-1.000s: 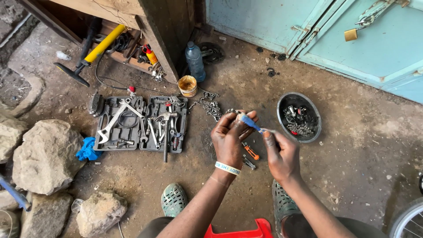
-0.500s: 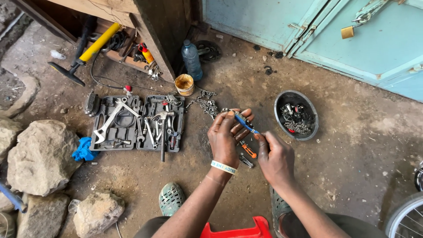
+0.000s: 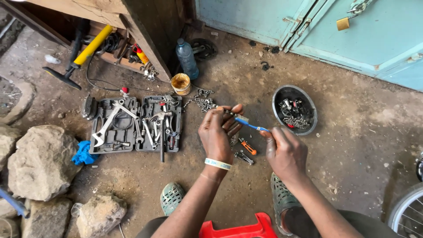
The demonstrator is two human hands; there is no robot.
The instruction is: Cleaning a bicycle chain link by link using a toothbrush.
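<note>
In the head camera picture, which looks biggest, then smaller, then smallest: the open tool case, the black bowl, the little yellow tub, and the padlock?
1. Open tool case, the widest.
2. Black bowl of metal parts.
3. Little yellow tub.
4. Padlock, a bit smaller than the tub; it hangs on the door, so their true sizes could be closer.

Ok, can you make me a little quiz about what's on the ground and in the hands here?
1. True or false: the open tool case lies to the left of the left hand.
2. What does the right hand hold?
A. a wrench
B. a blue-handled brush
C. a plastic bottle
3. What colour is the pump near the wooden bench?

Key:
1. True.
2. B. Its far end meets the small part pinched in the left hand's fingers.
3. Yellow, with a black base.
</note>
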